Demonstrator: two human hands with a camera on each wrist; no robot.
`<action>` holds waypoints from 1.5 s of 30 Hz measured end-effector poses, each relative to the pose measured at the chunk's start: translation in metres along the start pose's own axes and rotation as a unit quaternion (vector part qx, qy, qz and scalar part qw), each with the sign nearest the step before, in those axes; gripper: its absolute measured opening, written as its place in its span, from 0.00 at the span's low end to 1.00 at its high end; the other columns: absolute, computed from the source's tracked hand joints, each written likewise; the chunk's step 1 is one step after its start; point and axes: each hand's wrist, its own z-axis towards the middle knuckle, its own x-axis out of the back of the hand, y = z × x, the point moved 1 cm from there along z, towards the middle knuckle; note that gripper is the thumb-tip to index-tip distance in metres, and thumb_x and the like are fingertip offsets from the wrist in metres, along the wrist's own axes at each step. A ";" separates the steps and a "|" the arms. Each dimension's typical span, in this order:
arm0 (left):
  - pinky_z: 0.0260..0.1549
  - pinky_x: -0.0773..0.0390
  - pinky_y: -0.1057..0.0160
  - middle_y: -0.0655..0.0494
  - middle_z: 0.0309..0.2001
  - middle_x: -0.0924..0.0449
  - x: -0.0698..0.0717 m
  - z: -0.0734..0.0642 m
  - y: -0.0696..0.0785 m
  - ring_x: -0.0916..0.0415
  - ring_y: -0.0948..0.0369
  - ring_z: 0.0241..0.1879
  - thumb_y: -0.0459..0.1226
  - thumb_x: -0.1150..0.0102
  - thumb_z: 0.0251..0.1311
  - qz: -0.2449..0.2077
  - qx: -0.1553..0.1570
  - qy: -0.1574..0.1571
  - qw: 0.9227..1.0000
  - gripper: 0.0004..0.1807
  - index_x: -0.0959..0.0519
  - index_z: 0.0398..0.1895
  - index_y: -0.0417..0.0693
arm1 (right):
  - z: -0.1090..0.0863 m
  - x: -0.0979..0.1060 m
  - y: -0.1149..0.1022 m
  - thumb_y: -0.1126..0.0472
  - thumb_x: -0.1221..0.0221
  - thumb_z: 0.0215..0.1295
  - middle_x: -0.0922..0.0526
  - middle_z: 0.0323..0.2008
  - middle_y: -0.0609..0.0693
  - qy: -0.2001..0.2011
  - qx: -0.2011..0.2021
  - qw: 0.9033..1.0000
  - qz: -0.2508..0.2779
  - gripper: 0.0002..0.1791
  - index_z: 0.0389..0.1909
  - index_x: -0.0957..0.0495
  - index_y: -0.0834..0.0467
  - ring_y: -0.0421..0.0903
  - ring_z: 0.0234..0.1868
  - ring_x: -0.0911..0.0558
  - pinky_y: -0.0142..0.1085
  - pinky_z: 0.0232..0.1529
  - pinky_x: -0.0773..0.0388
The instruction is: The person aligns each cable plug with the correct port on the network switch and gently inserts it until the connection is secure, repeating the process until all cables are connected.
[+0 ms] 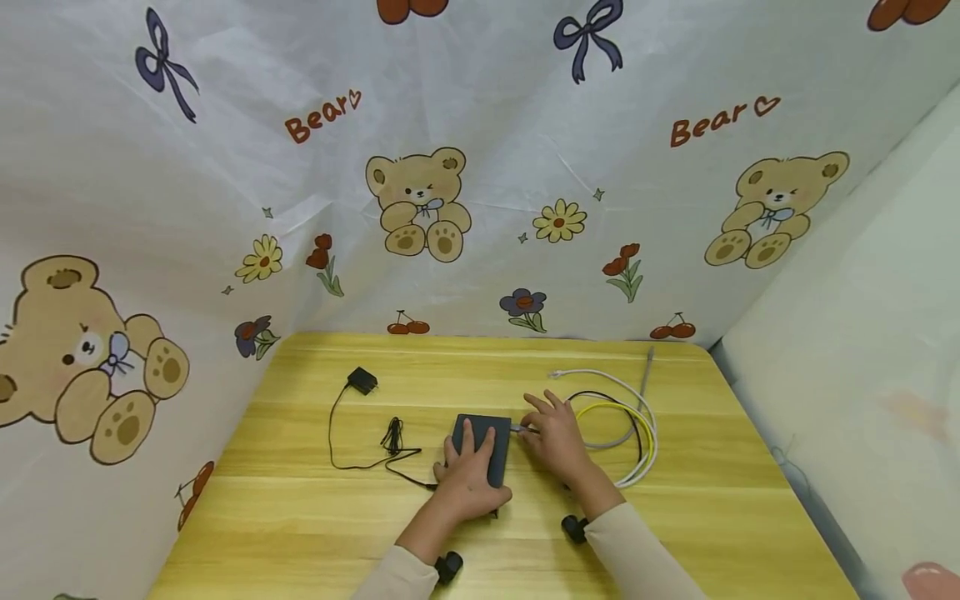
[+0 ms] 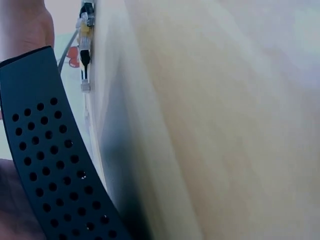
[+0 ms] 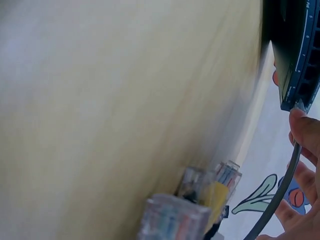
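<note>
We judged plugging-in underway—left hand [image 1: 469, 485] spread on the box [image 1: 501, 457], right hand [image 1: 557, 435] pinching the grey cable [image 3: 282, 191] at its two o'clock—with straight pressure needed next.

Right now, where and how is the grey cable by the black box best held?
Probably at its plug, pinched from the right: the black box's ports face that side, and the grey cable bends away behind, so a grip farther back might wobble. The right hand pinches it there.
</note>
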 end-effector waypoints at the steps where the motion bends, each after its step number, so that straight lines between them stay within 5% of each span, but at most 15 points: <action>1: 0.56 0.55 0.18 0.43 0.80 0.71 0.000 0.000 0.000 0.70 0.27 0.74 0.53 0.31 0.49 -0.002 0.004 0.001 1.000 0.55 0.48 0.81 0.60 | 0.000 0.000 0.000 0.59 0.26 0.54 0.21 0.62 0.55 -0.002 0.001 1.000 -0.001 0.06 0.32 0.12 0.52 0.67 0.67 0.30 0.73 0.60 0.41; 18: 0.56 0.61 0.17 0.44 0.81 0.70 -0.001 0.002 -0.005 0.72 0.28 0.74 0.54 0.30 0.50 -0.020 0.014 0.008 1.000 0.54 0.47 0.80 0.60 | -0.010 0.011 0.007 0.59 0.29 0.59 0.25 0.65 0.58 -0.068 0.009 0.998 0.012 0.18 0.51 0.15 0.55 0.69 0.68 0.32 0.69 0.62 0.39; 34: 0.57 0.60 0.17 0.43 0.81 0.70 0.001 0.000 -0.003 0.72 0.29 0.74 0.53 0.30 0.51 -0.018 0.013 -0.005 1.000 0.54 0.47 0.80 0.59 | -0.027 0.024 0.021 0.64 0.30 0.59 0.25 0.65 0.62 -0.056 0.023 0.997 0.040 0.19 0.53 0.15 0.57 0.71 0.66 0.32 0.67 0.63 0.38; 45: 0.57 0.62 0.17 0.46 0.81 0.72 0.000 0.000 -0.003 0.73 0.29 0.74 0.53 0.30 0.51 -0.018 0.008 0.002 1.000 0.54 0.48 0.80 0.62 | -0.038 0.040 0.032 0.61 0.28 0.57 0.25 0.65 0.62 -0.058 0.021 0.998 0.010 0.23 0.56 0.17 0.56 0.73 0.65 0.31 0.69 0.60 0.37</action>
